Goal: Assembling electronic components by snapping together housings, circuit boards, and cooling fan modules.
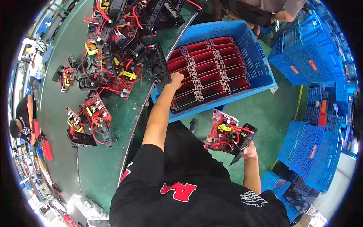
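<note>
Your right hand (249,151) pinches a circuit board assembly (221,134) by its black end panel (247,138), probably to keep your fingers off the components and loose red wires. You hold it above the green floor (266,109), to the right of your body. Your left hand (176,80) is at the left side of the blue tub (253,47), beside a black fan panel (159,66) at the edge of the tabletop (102,162); its fingers look curled, but I cannot tell whether they grip anything. The tub sits close alongside the tabletop, likely for a short reach. In it, red casings (206,68) lie in parallel rows, perhaps to prevent jumbling. Blue crates (314,49) stand stacked on your right, their contents mostly hidden
</note>
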`<state>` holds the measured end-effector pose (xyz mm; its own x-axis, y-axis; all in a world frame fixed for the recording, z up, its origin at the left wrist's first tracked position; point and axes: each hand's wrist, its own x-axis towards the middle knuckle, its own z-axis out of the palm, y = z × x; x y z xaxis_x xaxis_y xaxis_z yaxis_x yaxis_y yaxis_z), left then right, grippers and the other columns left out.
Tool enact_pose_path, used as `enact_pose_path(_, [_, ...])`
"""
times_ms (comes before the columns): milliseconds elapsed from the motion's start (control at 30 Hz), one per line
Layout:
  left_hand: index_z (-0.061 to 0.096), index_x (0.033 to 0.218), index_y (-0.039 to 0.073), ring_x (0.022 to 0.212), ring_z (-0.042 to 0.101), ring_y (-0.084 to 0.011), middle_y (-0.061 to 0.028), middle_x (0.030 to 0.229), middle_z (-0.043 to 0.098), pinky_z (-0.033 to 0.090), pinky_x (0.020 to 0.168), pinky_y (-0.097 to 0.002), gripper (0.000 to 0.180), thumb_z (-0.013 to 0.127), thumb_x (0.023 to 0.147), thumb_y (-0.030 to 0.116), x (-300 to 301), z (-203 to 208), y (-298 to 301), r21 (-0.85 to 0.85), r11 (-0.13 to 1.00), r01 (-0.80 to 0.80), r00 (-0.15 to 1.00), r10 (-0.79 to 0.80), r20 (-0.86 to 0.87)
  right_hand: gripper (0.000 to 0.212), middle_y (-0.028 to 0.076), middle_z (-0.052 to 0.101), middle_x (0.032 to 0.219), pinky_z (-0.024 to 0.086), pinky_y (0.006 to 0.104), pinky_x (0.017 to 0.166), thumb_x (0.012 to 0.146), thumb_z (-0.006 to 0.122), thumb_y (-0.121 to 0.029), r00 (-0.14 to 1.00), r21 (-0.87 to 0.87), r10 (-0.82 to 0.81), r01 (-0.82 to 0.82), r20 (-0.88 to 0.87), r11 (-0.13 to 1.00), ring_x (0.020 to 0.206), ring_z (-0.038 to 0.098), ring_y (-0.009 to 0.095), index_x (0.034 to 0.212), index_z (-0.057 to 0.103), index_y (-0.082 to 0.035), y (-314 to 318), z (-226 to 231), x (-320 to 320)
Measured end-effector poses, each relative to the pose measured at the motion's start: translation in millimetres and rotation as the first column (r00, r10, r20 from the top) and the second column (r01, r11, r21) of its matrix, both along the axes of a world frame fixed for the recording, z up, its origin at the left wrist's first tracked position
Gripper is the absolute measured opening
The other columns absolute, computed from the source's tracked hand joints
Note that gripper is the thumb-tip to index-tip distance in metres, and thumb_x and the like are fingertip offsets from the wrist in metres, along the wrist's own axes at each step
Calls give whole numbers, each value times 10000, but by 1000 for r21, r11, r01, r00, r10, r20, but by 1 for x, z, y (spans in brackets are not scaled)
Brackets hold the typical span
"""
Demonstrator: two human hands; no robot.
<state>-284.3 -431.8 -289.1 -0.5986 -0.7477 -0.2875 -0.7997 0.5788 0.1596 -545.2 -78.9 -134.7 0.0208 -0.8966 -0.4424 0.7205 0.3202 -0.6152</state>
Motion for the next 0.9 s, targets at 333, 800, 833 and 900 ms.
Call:
enact_pose_path(333, [590, 839, 49, 813, 677, -307, -156, 891, 666, 554, 661, -393, 133, 618, 718, 3, -16, 150, 87, -334, 941, -60, 997, 38, -71, 1076, 194, 560, 1241, 427, 489, 1028, 415, 896, -217, 978, -286, 206, -204, -20, 936, 1191, 531, 348, 1340, 405, 27, -15, 10, -26])
enact_pose_path(800, [641, 1003, -17, 948, 682, -290, -147, 978, 686, 535, 888, -408, 184, 587, 859, 83, 170, 323, 438, -783, 622, 11, 1000, -17, 1, 608, 273, 569, 893, 421, 434, 472, 1004, 210, -468, 821, -665, 490, -193, 293, 721, 512, 516, 345, 991, 540, 42, -28, 94, 53])
enact_pose_path(833, [640, 998, -29, 947, 685, -298, -155, 980, 686, 548, 872, -404, 166, 601, 856, 49, 185, 324, 457, -809, 587, -46, 996, 87, 6, 598, 270, 575, 924, 428, 436, 493, 1006, 228, -456, 791, -531, 531, -322, 304, 784, 584, 551, 365, 1022, 545, 51, -27, 118, 75])
enact_pose_path(900, [639, 992, -41, 947, 688, -305, -163, 982, 685, 562, 856, -401, 152, 615, 853, 14, 207, 316, 472, -855, 509, -103, 986, 168, -19, 422, 95, 625, 925, 519, 488, 770, 948, 485, -435, 688, -594, 678, -439, 261, 674, 806, 628, 302, 1164, 488, -73, -67, 20, 28])
